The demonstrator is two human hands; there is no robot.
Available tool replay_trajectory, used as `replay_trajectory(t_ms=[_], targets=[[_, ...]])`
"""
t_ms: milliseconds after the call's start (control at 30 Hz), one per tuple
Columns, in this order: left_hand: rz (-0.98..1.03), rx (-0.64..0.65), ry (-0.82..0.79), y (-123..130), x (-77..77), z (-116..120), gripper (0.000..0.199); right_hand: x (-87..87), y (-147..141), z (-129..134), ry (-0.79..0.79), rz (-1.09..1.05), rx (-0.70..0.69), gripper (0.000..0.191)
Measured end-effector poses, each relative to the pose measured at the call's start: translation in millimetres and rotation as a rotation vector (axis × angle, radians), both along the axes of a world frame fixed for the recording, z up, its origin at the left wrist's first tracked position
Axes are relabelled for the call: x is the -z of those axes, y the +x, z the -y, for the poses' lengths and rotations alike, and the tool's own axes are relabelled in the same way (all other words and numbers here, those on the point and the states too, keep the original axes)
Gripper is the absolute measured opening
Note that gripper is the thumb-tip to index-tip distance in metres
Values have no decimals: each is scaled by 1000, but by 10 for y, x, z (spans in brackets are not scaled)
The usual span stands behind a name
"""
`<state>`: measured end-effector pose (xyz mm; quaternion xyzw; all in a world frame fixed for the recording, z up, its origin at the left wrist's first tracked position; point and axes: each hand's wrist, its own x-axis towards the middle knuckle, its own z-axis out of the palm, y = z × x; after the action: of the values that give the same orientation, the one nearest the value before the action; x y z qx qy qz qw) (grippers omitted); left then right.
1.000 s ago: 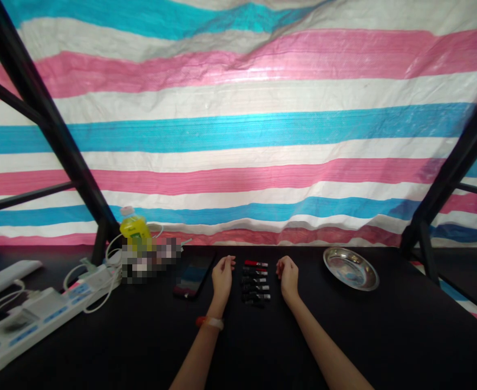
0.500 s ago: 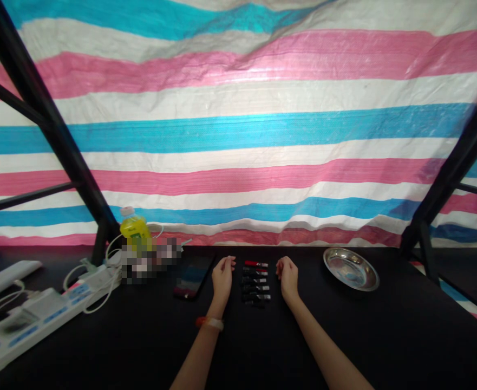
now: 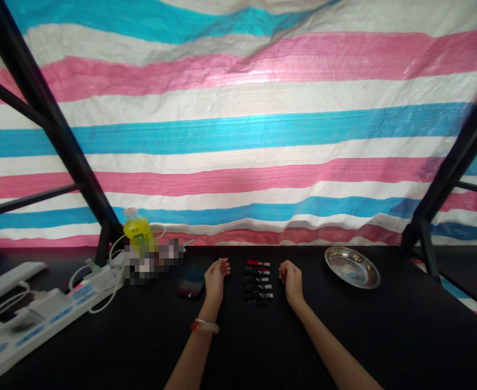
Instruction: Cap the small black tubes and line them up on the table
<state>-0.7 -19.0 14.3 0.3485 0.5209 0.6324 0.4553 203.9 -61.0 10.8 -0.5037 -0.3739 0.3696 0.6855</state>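
- Left hand [image 3: 217, 277] was over the matte black tabletop [image 3: 246, 346], fingers loosely curled and slightly parted, with an orange-and-pale bracelet [image 3: 208, 326] on that wrist.
- Right hand [image 3: 292, 281] was curled inward; couldn't tell if the fingertips were pressed together or pinching anything.
- Between them: a tidy row of short black and red sticks [image 3: 256, 280] with silvery ends, apart from both hands.
- Dark phone-like slab [image 3: 190, 283] just beside the left hand; shiny metal dish [image 3: 352, 265] well off to the right.
- Left side had a white power strip [image 3: 8, 357], plus a yellow bottle [image 3: 137, 228] behind a pixelated patch [image 3: 152, 262].
- Black posts [image 3: 59, 138] slanted up both sides.
- Wrinkly pink, blue and white striped sheet [image 3: 262, 127] covered the back.
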Motion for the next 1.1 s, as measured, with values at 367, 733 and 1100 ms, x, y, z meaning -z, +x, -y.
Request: replay_trajectory(t_ms=[367,733,1100], targets=[[-272,209,6,19,-87,329,37,5,130,504,45,285,-256,30],[-687,304,241,90,-183,571,30,-75,-15,717,188,901,-431,20],[-945,307,535,189,-238,740,30,-3,11,652,164,991,-405,12]])
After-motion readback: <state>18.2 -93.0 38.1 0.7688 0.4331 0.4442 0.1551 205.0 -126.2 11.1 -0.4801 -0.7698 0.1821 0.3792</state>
